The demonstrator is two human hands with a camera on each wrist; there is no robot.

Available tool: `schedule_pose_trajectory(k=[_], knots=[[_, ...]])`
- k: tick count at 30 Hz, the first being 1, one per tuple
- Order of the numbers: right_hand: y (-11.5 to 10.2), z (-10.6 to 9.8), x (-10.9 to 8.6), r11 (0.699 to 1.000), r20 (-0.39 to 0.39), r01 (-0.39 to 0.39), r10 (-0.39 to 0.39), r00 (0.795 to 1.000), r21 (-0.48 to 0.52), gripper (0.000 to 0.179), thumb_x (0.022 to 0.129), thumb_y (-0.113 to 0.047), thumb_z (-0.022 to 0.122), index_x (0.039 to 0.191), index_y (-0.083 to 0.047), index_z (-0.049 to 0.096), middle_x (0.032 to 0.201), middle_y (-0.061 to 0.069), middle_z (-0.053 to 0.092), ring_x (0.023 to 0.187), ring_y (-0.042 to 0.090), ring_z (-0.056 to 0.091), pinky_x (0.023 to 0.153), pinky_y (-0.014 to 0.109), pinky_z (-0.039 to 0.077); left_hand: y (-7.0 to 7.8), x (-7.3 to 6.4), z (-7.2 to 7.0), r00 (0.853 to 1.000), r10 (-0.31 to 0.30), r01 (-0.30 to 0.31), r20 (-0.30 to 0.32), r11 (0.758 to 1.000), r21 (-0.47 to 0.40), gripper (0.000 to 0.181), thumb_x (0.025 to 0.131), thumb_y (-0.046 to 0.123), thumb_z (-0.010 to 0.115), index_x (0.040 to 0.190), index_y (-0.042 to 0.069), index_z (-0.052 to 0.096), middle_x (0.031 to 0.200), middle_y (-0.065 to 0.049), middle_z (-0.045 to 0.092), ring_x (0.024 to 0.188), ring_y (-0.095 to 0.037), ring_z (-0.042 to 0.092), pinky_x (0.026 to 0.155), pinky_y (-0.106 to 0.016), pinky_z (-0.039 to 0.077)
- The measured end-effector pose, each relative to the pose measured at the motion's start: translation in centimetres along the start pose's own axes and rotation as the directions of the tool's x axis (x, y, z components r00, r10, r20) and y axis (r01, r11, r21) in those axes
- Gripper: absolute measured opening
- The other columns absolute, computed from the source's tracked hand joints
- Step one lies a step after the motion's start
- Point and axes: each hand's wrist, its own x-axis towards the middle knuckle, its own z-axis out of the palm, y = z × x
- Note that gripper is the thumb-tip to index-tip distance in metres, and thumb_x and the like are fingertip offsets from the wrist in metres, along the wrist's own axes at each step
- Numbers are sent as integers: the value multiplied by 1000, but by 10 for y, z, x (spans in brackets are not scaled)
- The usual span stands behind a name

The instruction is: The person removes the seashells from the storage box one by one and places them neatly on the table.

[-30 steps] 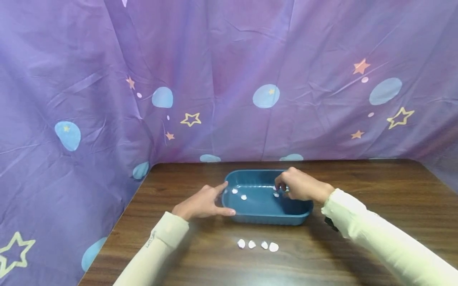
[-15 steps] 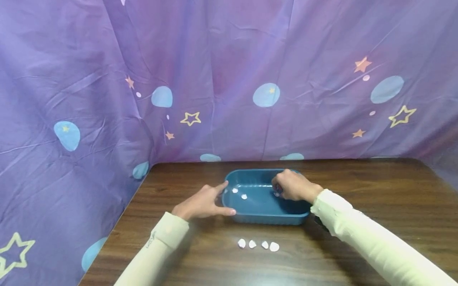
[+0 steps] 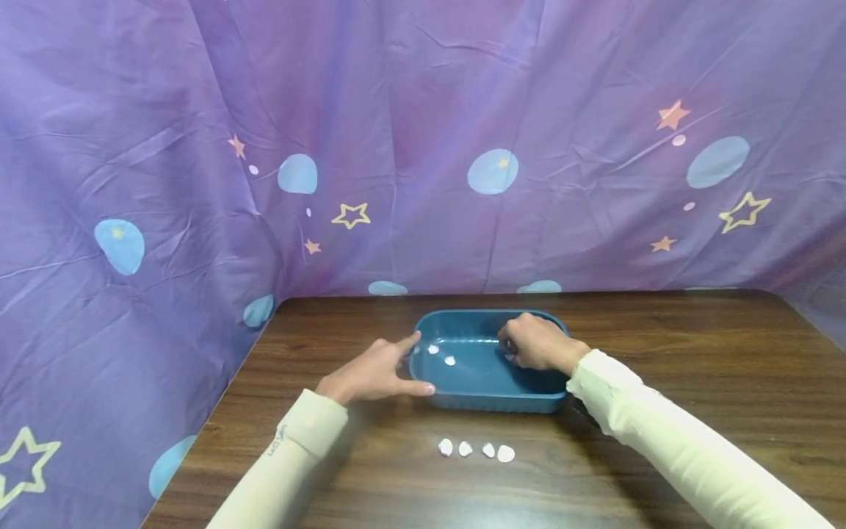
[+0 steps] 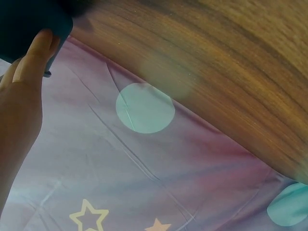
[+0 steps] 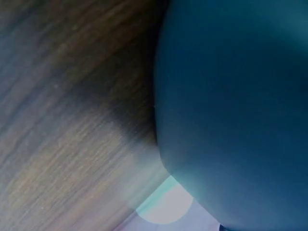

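A blue rectangular tub (image 3: 489, 402) stands on the wooden table. My left hand (image 3: 373, 373) is spread at its left end, thumb on the near rim and index finger by the left rim; the left wrist view shows straight fingers (image 4: 36, 60) against the tub wall. My right hand (image 3: 538, 344) reaches inside the tub on the right, fingers curled down around a small white shell-like piece (image 3: 510, 358), mostly hidden beneath them. Two similar white pieces, one further back (image 3: 433, 350) and one nearer (image 3: 450, 361), lie on the tub floor to the left.
Several white pieces (image 3: 465, 449) lie in a row on the table (image 3: 370, 470) in front of the tub. A purple curtain (image 3: 423, 147) with stars and blue spots hangs behind the table and along its left side. The right wrist view shows mostly the tub's outer wall (image 5: 231, 106).
My right hand has moved a little left and lower into the tub, covering the white pieces that showed at its fingertips. The left hand has stayed at the rim.
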Motion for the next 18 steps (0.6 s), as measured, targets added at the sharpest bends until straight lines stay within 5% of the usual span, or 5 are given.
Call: schedule_pose_trajectory(k=[10,18], knots=[[0,1,-2,1000,-5,0,0,1000,-3,11,74,-7,78,76,-17,74,64,-8,64,63,8,59,56,28,52,0,-1,0,1000,-17,17,25,1000,-10,104,81,61,75,157,5,32,147,-23,53,126,-21,60,113,-43,47],[-1,-12,-2,1000,-20,23,-23,1000,11,13,72,-4,74,78,-15,75,66,-7,68,63,9,61,56,29,53,-1,2,-2,1000,-14,14,28,1000,-13,105,81,60,75,157,4,31,145,-21,56,109,-17,59,109,-40,50]])
